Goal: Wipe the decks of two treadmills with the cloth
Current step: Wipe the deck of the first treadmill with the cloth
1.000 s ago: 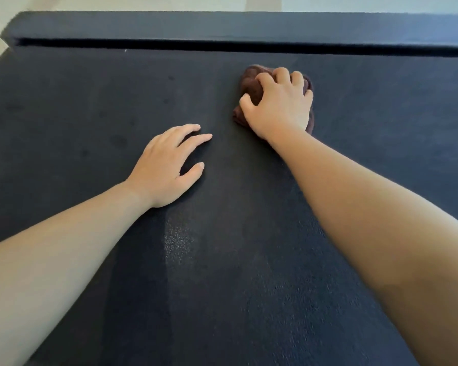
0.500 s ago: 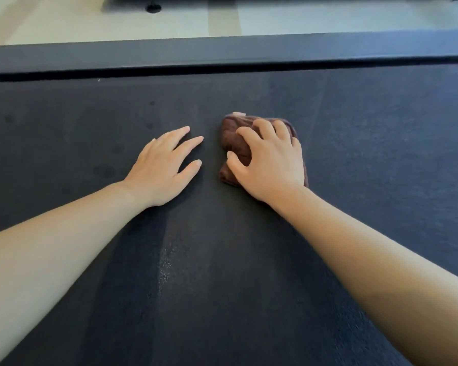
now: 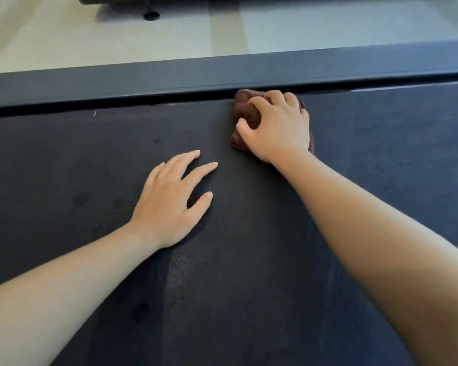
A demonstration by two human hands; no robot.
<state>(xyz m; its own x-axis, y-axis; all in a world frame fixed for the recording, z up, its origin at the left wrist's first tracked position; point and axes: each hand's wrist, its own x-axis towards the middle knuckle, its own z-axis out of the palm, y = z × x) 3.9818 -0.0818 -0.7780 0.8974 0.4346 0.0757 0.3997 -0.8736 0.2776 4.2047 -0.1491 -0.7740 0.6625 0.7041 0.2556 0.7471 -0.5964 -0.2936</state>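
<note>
Cloth [image 3: 245,112] gripped in curled right hand [image 3: 278,128], butted against far rail [image 3: 169,80] of deck [image 3: 64,154], beyond and right of flat, empty left hand [image 3: 169,204].

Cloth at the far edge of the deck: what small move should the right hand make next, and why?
Probably draw the cloth back toward the body. The right hand grips it bunched at the gap by the side rail, so the stroke has no deck left ahead.
</note>
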